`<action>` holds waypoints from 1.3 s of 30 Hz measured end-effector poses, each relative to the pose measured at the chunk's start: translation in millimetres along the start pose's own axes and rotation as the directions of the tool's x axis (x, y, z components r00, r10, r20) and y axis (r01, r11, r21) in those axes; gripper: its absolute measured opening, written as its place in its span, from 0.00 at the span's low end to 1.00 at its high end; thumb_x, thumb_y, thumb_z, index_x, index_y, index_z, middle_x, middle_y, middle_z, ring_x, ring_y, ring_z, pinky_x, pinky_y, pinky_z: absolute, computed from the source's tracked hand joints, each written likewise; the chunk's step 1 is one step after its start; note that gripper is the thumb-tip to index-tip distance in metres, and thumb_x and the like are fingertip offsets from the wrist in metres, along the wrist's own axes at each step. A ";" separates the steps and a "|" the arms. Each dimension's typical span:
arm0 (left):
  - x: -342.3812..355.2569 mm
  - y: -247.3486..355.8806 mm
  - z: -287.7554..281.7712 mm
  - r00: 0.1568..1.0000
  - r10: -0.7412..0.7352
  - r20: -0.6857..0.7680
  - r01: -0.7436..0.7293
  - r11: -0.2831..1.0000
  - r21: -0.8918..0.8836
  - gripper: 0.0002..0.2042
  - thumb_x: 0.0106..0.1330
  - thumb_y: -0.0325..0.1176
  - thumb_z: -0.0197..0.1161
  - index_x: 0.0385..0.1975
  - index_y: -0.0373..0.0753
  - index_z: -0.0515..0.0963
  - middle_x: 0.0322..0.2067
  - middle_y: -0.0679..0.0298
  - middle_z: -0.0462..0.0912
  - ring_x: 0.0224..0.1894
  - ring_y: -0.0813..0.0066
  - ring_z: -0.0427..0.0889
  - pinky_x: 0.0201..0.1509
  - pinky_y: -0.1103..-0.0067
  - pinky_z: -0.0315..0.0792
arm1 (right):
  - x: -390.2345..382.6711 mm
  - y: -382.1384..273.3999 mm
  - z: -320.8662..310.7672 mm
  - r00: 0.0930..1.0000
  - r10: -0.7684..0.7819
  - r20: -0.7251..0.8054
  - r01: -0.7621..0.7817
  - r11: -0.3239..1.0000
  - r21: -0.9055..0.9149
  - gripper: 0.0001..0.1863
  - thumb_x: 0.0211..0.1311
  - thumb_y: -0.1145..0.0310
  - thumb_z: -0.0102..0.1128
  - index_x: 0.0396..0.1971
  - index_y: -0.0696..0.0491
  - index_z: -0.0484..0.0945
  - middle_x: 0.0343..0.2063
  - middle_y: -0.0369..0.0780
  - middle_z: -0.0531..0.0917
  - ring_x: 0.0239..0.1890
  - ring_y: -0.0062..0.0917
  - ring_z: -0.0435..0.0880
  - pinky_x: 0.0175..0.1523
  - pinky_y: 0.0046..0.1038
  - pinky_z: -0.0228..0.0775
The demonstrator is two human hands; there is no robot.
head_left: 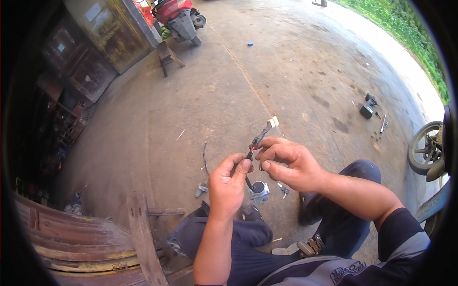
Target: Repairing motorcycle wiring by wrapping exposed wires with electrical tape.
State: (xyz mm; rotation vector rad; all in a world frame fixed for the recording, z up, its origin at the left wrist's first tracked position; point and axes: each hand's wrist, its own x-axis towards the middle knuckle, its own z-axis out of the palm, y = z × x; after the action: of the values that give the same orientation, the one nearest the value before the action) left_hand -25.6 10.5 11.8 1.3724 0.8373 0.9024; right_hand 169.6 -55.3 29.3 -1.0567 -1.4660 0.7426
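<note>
My left hand (228,183) is closed, pinching a black-sheathed wiring cable (249,181) between thumb and forefinger. Just above that pinch, a short stretch of red wire shows. Fingers of my right hand (291,162) close round the cable's taped upper part (259,139); a small dark bit by its thumb is too small to name. A pale plug connector (272,122) ends the cable at the top. At its lower end hangs a silver metal part with a black cap (259,189), resembling an ignition lock. Beside it on the floor lies a key (283,189).
A thin dark wire (204,155) and a small grey part (201,189) lie left of my hands. A black power tool (368,107) and small tools lie right, near a motorcycle wheel (426,148). Wooden bench (143,238) lower left; small stool (167,56) and red scooter (179,19) farther off.
</note>
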 end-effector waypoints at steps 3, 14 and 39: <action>-3.2 7.3 3.4 1.000 0.011 -0.029 -0.016 0.985 -0.170 0.08 0.79 0.29 0.68 0.51 0.33 0.86 0.37 0.66 0.88 0.40 0.78 0.85 0.48 0.78 0.80 | 2.0 0.0 -7.9 0.991 0.123 0.043 -0.124 0.992 0.011 0.09 0.76 0.69 0.65 0.45 0.60 0.86 0.42 0.39 0.86 0.44 0.19 0.83 0.49 0.28 0.77; -12.0 10.0 15.8 0.998 -0.003 0.065 0.019 0.970 -0.243 0.10 0.75 0.24 0.70 0.52 0.32 0.83 0.37 0.67 0.88 0.39 0.83 0.84 0.44 0.83 0.77 | -1.1 8.6 0.3 0.927 0.376 -0.019 -0.374 0.926 0.053 0.11 0.83 0.66 0.61 0.49 0.58 0.85 0.35 0.30 0.85 0.40 0.11 0.78 0.45 0.23 0.74; -11.7 13.4 15.0 0.994 -0.083 0.065 0.095 0.973 -0.210 0.13 0.73 0.23 0.71 0.55 0.29 0.84 0.41 0.62 0.91 0.41 0.78 0.88 0.47 0.82 0.81 | -11.5 18.9 10.6 0.991 0.131 0.030 -0.134 0.956 0.259 0.27 0.88 0.66 0.45 0.80 0.59 0.61 0.64 0.48 0.83 0.64 0.31 0.83 0.70 0.35 0.75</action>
State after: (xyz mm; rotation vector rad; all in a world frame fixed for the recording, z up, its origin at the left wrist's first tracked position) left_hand -17.7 -6.7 25.4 1.1594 0.7316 0.8544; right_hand 162.8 -57.0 5.8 -0.9545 -1.2745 1.0105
